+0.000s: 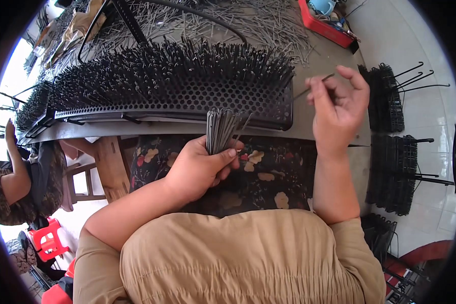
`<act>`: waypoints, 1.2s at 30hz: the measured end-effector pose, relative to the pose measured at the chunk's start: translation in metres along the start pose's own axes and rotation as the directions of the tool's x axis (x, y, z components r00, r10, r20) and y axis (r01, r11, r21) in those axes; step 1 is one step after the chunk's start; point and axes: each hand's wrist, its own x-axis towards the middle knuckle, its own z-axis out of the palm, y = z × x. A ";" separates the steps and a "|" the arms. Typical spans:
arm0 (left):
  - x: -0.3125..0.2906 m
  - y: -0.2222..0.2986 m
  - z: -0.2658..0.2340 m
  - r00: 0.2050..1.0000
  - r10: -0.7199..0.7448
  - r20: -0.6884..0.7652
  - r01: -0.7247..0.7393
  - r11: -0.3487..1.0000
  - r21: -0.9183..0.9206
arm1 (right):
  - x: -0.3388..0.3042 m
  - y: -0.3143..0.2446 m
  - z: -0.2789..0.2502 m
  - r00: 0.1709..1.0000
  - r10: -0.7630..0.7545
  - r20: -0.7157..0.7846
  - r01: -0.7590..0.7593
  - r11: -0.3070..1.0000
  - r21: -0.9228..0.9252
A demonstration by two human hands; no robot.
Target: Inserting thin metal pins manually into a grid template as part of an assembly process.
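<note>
My left hand (202, 167) grips a bundle of thin grey metal rods (219, 129), held upright just below the front edge of a black perforated rack (187, 96). The rack lies on the table and bristles with several dark rods standing in its holes. My right hand (339, 109) is raised to the right of the rack and pinches a single thin rod (319, 83) between thumb and fingers, its tip pointing up and right.
Loose grey rods (248, 20) lie scattered on the table behind the rack. A red tray (324, 28) sits at the far right corner. Stacks of black racks (390, 96) stand on the tiled floor at right. Another person (15, 177) sits at left near a red stool (48, 238).
</note>
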 end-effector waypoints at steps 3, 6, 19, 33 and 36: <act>0.000 -0.002 0.003 0.999 0.044 -0.013 -0.044 0.999 0.014 | 0.010 0.022 0.001 0.930 -0.368 0.006 0.367 0.927 -0.083; 0.001 -0.001 0.003 0.999 0.037 -0.011 -0.037 0.999 0.010 | 0.010 0.030 0.005 0.922 -0.380 0.069 0.386 0.911 -0.147; 0.003 -0.002 -0.002 0.998 0.036 -0.054 -0.036 0.999 0.006 | 0.011 0.022 0.004 0.938 -0.339 0.065 0.345 0.913 -0.219; 0.013 0.005 0.003 0.991 0.130 0.043 -0.127 0.990 -0.055 | -0.006 0.010 -0.007 0.934 -0.274 0.229 0.354 0.799 -0.486; 0.008 0.004 -0.001 0.983 0.170 0.066 -0.164 0.982 -0.089 | -0.035 -0.014 0.013 0.932 0.286 0.221 -0.287 0.958 -0.031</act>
